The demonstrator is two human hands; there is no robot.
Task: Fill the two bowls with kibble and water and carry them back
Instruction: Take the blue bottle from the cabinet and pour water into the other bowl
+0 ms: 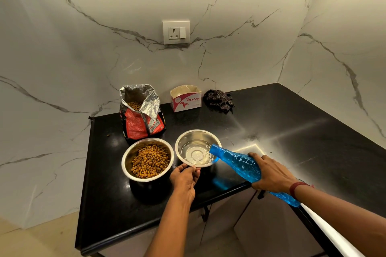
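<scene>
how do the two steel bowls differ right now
The left bowl holds heaped kibble; the right bowl holds shallow water. The left hand grips the right bowl's near rim; the left bowl is untouched. The blue bottle pours into the right bowl, not the left bowl. Both are round steel, on the black counter.

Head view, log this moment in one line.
step: pouring water | right grip: holds tilted blue bottle | left grip: holds water bowl rim | kibble bowl: filled

An open white-and-red carton (186, 98) is sitting at the tabletop's (302, 131) back edge. A crumpled checked cloth (218, 100) is lying just beside it, and a wall socket (176, 32) is sitting above.
</scene>
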